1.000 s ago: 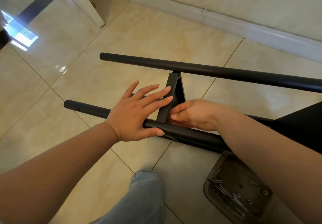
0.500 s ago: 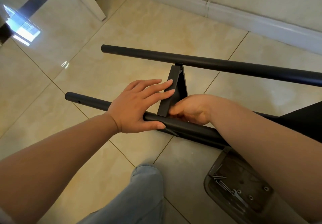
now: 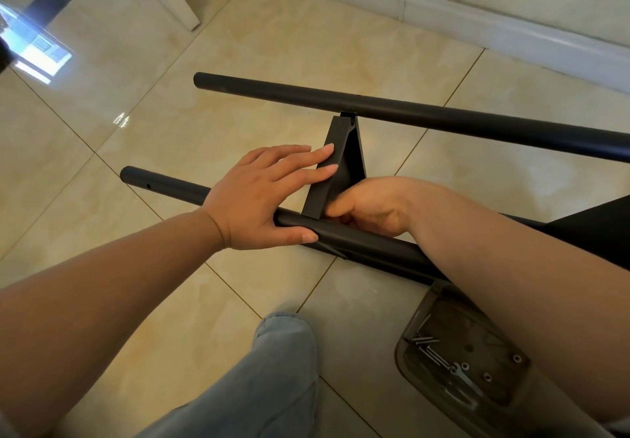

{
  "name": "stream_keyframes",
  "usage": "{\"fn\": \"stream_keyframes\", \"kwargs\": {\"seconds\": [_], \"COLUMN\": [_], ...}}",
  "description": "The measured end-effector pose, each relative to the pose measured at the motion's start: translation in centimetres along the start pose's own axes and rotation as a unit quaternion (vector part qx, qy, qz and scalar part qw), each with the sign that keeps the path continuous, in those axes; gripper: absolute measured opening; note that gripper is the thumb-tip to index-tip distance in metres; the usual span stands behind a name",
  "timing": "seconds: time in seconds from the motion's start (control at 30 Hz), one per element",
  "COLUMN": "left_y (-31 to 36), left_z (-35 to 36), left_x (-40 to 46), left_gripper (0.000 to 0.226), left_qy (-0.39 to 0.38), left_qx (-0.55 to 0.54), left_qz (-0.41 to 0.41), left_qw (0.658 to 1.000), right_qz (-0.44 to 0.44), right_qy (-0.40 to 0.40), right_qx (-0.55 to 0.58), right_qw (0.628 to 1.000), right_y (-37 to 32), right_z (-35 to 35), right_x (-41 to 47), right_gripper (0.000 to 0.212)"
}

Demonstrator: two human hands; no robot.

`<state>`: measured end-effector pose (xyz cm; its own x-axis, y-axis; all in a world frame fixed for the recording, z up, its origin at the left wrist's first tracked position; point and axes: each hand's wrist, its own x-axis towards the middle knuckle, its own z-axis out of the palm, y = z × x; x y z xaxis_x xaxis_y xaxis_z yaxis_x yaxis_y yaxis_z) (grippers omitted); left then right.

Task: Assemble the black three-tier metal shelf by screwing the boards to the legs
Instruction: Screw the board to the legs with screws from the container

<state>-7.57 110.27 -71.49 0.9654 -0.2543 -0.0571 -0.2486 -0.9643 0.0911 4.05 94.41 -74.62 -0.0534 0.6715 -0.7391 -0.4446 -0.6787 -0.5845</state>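
On the tiled floor (image 3: 272, 62), 2 black legs (image 3: 443, 118) lie on their sides with a board (image 3: 335, 164) standing on edge between them. At 9 o'clock of it, the left hand (image 3: 259, 198) presses flat fingers against the board, thumb on the near leg (image 3: 358, 241). At 4 o'clock, the right hand (image 3: 371, 209) curls against the board's lower end; what it pinches is hidden.

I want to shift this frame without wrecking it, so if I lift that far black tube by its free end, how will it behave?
The far tube looks like rigid metal, so it probably won't flex. It seems joined only through the narrow board, so lifting the free end may twist that joint. Its smooth round surface could slip or roll in the grip.
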Motion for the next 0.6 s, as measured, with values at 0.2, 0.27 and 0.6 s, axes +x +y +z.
{"fn": "stream_keyframes", "kwargs": {"seconds": [0.2, 0.27, 0.6], "left_y": [-0.08, -0.06, 0.09], "left_z": [-0.04, -0.04, -0.13], "left_x": [0.13, 0.15, 0.05], "left_gripper": [0.079, 0.079, 0.078], "left_qy": [-0.002, -0.003, -0.004], "left_qx": [-0.004, -0.004, -0.008], "left_qz": [0.005, 0.005, 0.004], "left_qw": [1.000, 1.000, 1.000], "right_qz": [0.011, 0.013, 0.009], "right_qy": [-0.017, -0.021, -0.003], "right_qx": [0.013, 0.017, 0.006], "right_qw": [1.000, 1.000, 1.000], "right_y": [0.02, -0.04, -0.01], "right_z": [-0.16, -0.26, -0.29], "right_x": [0.11, 0.02, -0.43], "right_gripper": [0.012, 0.011, 0.009]}}
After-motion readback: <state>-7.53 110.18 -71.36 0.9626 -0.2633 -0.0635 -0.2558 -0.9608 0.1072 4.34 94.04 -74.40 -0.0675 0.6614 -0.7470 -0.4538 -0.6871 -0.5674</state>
